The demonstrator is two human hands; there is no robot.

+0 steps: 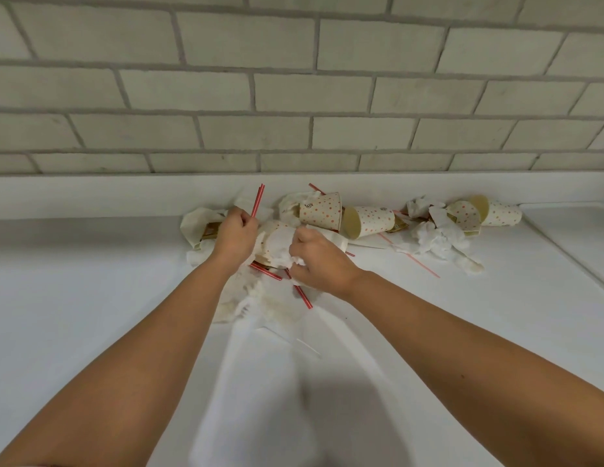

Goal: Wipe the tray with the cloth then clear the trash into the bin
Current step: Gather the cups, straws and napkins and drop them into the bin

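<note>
Trash lies in a heap on the white counter (91, 298) against the brick wall. My left hand (234, 235) grips a bunch of red straws (258, 200) that stick up above it. Just to the right, my right hand (315, 259) grips crumpled white napkins (282, 249). Dotted paper cups (320, 210) lie on their sides behind my hands. More red straws (302, 294) and stained napkins (246, 298) lie under my wrists. No tray, cloth or bin is in view.
Further right lie more dotted cups (496, 212), torn white tissue (438, 239) and a thin straw (415, 259). A seam in the counter (563, 251) runs diagonally at the far right. The brick wall (293, 96) closes off the back.
</note>
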